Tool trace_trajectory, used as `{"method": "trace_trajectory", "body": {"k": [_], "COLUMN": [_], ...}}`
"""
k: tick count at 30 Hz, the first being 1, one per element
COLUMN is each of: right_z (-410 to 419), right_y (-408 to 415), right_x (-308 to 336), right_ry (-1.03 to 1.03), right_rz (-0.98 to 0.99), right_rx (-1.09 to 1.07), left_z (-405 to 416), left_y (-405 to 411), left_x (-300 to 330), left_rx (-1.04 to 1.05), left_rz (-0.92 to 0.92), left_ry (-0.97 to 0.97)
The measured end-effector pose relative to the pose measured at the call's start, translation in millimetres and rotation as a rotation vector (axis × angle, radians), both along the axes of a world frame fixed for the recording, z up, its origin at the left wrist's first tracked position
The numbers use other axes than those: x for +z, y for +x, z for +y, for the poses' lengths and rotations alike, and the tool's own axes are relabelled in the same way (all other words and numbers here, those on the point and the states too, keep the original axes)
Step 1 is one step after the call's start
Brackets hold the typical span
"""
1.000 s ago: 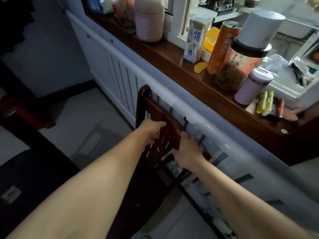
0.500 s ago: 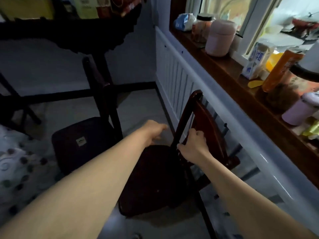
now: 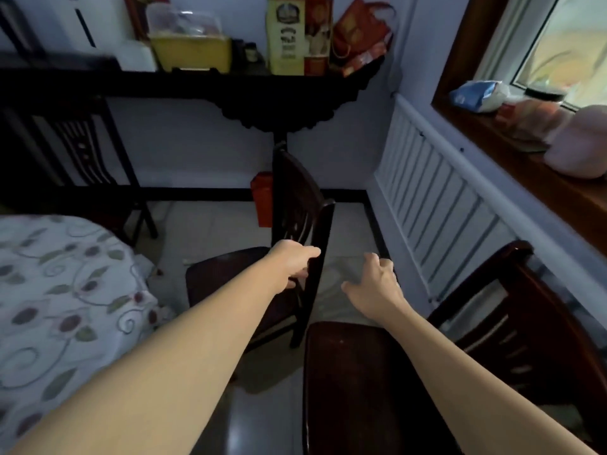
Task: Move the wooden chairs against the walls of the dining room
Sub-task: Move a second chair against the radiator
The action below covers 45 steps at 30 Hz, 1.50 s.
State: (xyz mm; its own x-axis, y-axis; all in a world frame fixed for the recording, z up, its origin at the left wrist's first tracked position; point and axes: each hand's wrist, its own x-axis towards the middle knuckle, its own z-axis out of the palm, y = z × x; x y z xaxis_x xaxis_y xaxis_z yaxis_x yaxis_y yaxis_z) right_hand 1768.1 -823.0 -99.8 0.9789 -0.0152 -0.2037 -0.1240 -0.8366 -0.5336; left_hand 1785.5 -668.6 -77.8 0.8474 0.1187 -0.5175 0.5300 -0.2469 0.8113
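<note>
Head view, only one I have: my left hand (image 3: 293, 261) is wrapped on the near upright of the middle wooden chair (image 3: 303, 205), fingers curled round the post. That chair stands out on the floor, back edge-on to me, near the far wall but apart from it. My right hand (image 3: 374, 287) is free in the air beside it, fingers spread and slightly bent, gripping nothing. Second chair (image 3: 512, 310) at right sits with its back up against the white slatted panel (image 3: 437, 198) under the window sill (image 3: 532, 165), so I'd count that one as placed. Third chair (image 3: 85, 149) at far left looks tucked near the dark console table (image 3: 230, 87), contact with the wall unclear. Floral-cloth table (image 3: 59, 284) at left. My read: partway through, middle chair is the one in hand and not yet set against a wall.
</note>
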Motion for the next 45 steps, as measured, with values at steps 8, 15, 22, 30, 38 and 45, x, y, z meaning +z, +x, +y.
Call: {"method": "trace_trajectory", "body": {"k": [8,15,22,30,38,45], "right_z": [93,124,129,117,116,125], "right_y": [64,136,237,323,362,371], "right_x": [12,3,-14,-52,-82,-81], "right_ry": [-0.031,-0.046,-0.054,-0.048,0.148,0.148], "right_rz": [-0.010,0.004,-0.076,0.089,0.335,0.259], "right_rx": [-0.009,-0.032,-0.052,-0.088,-0.237,-0.216], "left_z": [108,131,121,85,67,72], "left_y": [71,147,245,342,407,437], "left_x": [-8,-22,-33,-72,-105,-110], "left_rx": [-0.003,-0.010,-0.054,-0.065,0.003,0.064], "left_rz": [0.030,0.032,0.035,0.121,0.205,0.210], "left_ry": [-0.017,-0.045,-0.040,-0.032,-0.119,-0.154]}}
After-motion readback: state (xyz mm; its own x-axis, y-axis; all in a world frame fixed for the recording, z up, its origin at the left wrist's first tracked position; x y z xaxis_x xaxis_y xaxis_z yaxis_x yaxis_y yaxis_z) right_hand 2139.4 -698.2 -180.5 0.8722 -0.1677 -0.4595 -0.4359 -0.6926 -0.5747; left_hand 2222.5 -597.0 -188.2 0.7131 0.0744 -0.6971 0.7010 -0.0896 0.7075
